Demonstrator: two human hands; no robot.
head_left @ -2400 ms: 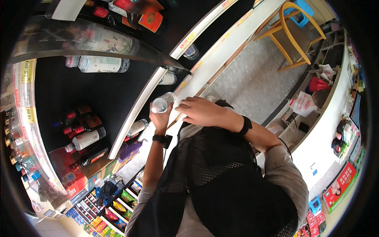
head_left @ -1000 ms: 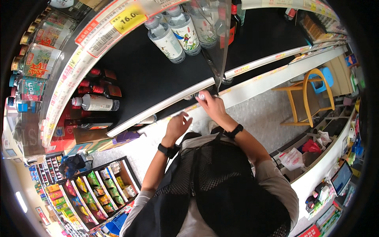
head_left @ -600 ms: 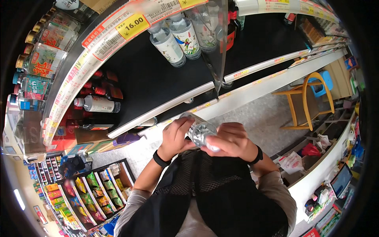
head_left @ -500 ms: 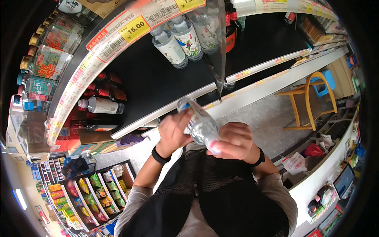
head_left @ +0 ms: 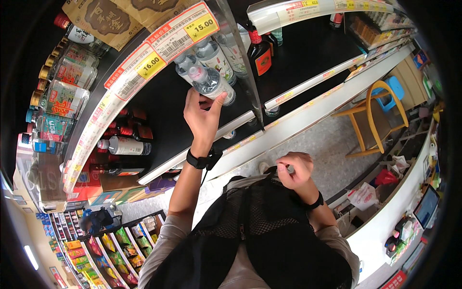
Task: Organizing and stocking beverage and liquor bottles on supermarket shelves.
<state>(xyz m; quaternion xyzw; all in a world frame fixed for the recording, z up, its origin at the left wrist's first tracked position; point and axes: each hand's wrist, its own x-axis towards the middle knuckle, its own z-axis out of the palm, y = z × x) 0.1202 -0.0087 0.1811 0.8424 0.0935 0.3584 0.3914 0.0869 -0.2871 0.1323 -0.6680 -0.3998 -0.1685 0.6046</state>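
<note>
My left hand [head_left: 202, 115] reaches up to a black shelf and is closed around the lower part of a clear glass bottle [head_left: 206, 83] with a pale label and a whitish cap. The bottle is tilted, right in front of similar clear bottles [head_left: 211, 57] with flowered labels, which partly hide behind it. My right hand [head_left: 294, 169] is held apart in front of my body, its fingers curled in and nothing visible in them.
A price-tag rail [head_left: 159, 53] curves above the bottles, and a clear divider [head_left: 243, 62] stands to their right. Dark bottles [head_left: 260, 55] stand beyond it. At left, several bottles [head_left: 126, 145] lie on the shelf. A wooden chair [head_left: 378, 120] stands at right.
The bottle, earlier between both my hands before my chest, has moved up to the shelf in my left hand. My right hand has let go of its cap end.
</note>
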